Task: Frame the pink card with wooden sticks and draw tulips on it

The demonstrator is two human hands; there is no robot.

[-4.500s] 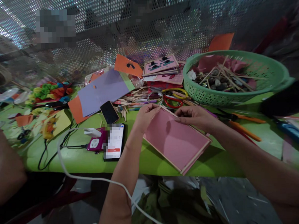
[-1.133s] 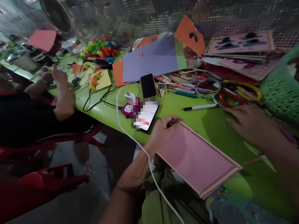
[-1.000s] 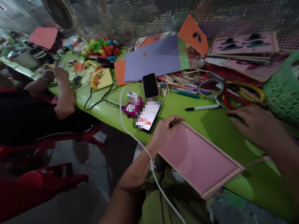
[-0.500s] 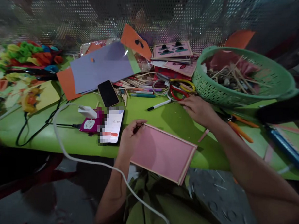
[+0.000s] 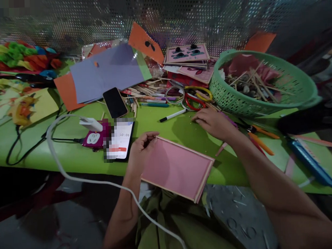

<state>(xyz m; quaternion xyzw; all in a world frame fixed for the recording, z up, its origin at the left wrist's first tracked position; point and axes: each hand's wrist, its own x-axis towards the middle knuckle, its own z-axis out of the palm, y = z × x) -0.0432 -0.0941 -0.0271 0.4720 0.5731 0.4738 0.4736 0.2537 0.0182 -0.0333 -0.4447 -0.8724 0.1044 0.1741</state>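
Note:
A pink sheet of card edged with thin wooden sticks (image 5: 177, 167) lies tilted over the table's front edge and my lap. My left hand (image 5: 142, 150) grips its left corner, thumb on top and fingers curled. My right hand (image 5: 215, 123) is over the green table with fingers stretched forward, holding nothing that I can see. Just beyond its fingertips are red-handled scissors (image 5: 194, 102) and a white pen with a black cap (image 5: 173, 115). Below its wrist lies a narrow pink strip (image 5: 220, 149).
A green plastic basket (image 5: 236, 100) with sticks and stones stands at the back right. Framed pink cards (image 5: 186, 54) are stacked behind the pens. Two phones (image 5: 114, 103) and a purple adapter (image 5: 97, 136) lie at left. A white cable (image 5: 97, 180) crosses my left forearm. Orange-handled pliers (image 5: 261, 143) lie right.
Earlier both hands were at the framed card's far edge. The right hand has let go and moved right, and has lately drawn back slightly from the scissors. The left keeps its corner; a pen has appeared.

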